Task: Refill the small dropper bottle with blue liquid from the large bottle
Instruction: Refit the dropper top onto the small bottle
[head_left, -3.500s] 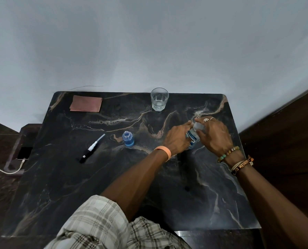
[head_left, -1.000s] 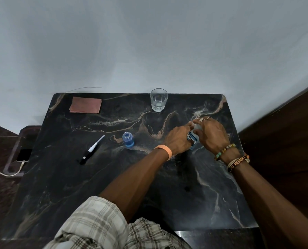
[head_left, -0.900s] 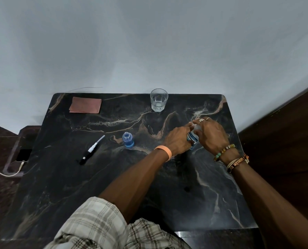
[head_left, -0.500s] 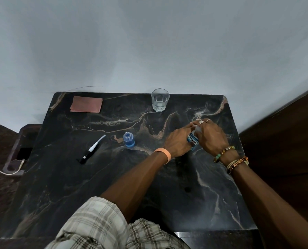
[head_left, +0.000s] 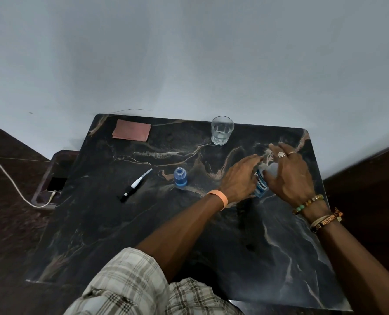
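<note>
The large bottle (head_left: 262, 184), clear with a blue label and blue liquid, stands upright on the black marble table (head_left: 189, 235) at the right. My left hand (head_left: 240, 178) lies against its left side with fingers stretched out. My right hand (head_left: 289, 176) hovers over its right side and top with fingers spread, hiding the cap. The small dropper bottle (head_left: 180, 179) stands uncapped, holding blue liquid, left of my hands. Its black and white dropper (head_left: 135, 185) lies flat on the table further left.
A glass of water (head_left: 222, 130) stands at the table's back edge. A reddish folded cloth (head_left: 131, 133) lies at the back left corner. Beyond the table's left edge, a phone (head_left: 56, 184) on a white cable rests on a low stand.
Both hands were closed around the large bottle, right hand on its cap. Now the fingers of both hands have straightened and spread apart. The small bottle and dropper have not moved.
</note>
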A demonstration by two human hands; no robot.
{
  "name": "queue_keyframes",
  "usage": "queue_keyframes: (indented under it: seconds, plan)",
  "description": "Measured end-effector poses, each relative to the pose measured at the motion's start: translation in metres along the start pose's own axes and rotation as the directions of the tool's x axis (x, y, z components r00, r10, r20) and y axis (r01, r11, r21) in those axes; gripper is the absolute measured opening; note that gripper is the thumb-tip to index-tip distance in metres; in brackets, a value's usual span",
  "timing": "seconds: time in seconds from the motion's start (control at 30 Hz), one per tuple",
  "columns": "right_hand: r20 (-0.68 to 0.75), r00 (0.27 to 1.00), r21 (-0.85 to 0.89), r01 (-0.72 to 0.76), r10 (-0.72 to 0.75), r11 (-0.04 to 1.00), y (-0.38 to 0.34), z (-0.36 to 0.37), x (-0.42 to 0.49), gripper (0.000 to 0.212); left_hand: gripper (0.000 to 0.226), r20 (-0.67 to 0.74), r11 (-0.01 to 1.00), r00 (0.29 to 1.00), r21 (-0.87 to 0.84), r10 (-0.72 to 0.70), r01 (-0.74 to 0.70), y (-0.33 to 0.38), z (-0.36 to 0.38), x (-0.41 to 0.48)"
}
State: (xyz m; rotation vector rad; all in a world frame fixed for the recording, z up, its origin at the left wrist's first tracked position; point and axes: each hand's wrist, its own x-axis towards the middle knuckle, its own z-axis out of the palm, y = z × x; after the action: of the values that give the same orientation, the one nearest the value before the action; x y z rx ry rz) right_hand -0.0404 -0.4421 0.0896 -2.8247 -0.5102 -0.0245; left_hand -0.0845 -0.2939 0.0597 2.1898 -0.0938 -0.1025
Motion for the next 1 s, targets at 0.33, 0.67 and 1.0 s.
queue_keyframes:
  seconds: [0.33,0.67,1.0]
  plan:
    - [-0.228,0.957,0.061,0.198,-0.180,0.978,-0.058,-0.008,0.016,0.061,0.038,-0.344,0.998,0.938,-0.024,0.048,-0.059,-0.018,-0.046,-0.018]
    - [-0.145,0.920,0.098,0.379,-0.363,0.920,-0.126,0.020,0.029,0.057,0.031,-0.555,1.000,0.832,-0.010,-0.001,-0.005,-0.051,-0.101,-0.058]
    - [-0.105,0.920,0.108,0.387,-0.377,0.916,-0.150,0.039,0.027,0.057,0.030,-0.587,0.992,0.804,0.010,-0.096,0.125,-0.085,-0.114,-0.091]
